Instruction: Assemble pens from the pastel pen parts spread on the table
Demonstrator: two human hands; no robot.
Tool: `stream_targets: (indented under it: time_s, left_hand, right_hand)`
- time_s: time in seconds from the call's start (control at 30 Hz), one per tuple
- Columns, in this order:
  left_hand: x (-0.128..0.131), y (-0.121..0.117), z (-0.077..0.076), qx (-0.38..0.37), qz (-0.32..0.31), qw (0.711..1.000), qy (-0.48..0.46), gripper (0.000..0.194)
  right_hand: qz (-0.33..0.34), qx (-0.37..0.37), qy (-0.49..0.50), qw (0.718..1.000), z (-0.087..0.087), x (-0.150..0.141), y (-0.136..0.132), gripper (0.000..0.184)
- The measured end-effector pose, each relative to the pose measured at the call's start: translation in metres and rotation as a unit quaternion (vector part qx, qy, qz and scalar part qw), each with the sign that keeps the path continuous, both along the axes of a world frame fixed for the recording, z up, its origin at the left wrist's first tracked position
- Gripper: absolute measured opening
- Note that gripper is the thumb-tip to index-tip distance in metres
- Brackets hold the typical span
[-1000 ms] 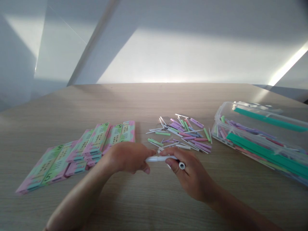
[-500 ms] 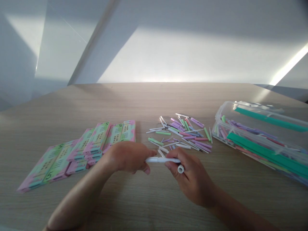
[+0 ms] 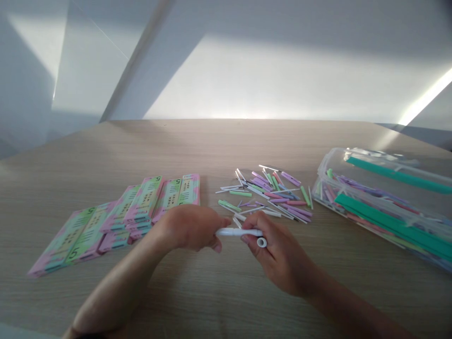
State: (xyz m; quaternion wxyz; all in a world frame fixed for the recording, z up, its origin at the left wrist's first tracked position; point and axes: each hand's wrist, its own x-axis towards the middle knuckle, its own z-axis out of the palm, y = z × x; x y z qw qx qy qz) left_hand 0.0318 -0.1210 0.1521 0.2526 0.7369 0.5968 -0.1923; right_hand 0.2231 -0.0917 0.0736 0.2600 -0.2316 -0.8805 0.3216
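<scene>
A slim, smooth white pen, plastic by the look of it, lies level in the air between the person's two hands, just above the near side of a pale wood-grain table. The left hand closes round its left end, back of the hand upward; the fingertips beneath are hidden, so how tightly they press is hard to tell. The right hand pinches the other end between thumb and forefinger and also holds a short white hollow tube with a round open mouth, just below the pen.

The pen should be very light and stiff, unlikely to bend under a gentle pull or twist. Its glossy round barrel could roll or slip between dry fingertips, so the surest hold is a firm pinch near each end, in line with its length. The tube seems light too; its thin rim might crack if squeezed hard, so its side wall is the better place to grip.

Beyond the hands lies a loose scatter of pastel and white pen parts.
</scene>
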Motion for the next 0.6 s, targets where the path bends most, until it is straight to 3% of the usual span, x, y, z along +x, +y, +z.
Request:
stream_targets:
  time_s: [0.3, 0.47, 0.6]
  left_hand:
    - [0.0001, 0.0006, 0.0010, -0.016, -0.017, 0.999, -0.027, 0.040]
    - [0.0007, 0.0001, 0.0009, -0.006, -0.008, 1.000, -0.029, 0.033]
    - [0.0008, -0.0002, 0.0010, -0.010, -0.008, 0.999, -0.039, 0.039]
  right_hand:
    - [-0.006, -0.019, 0.003, 1.000, 0.0038, 0.0036, -0.0037, 0.019]
    - [-0.020, -0.010, 0.003, 1.000, 0.0002, 0.0014, -0.0034, 0.005]
    - [-0.028, -0.014, 0.008, 0.999, 0.0010, 0.0014, -0.0043, 0.010]
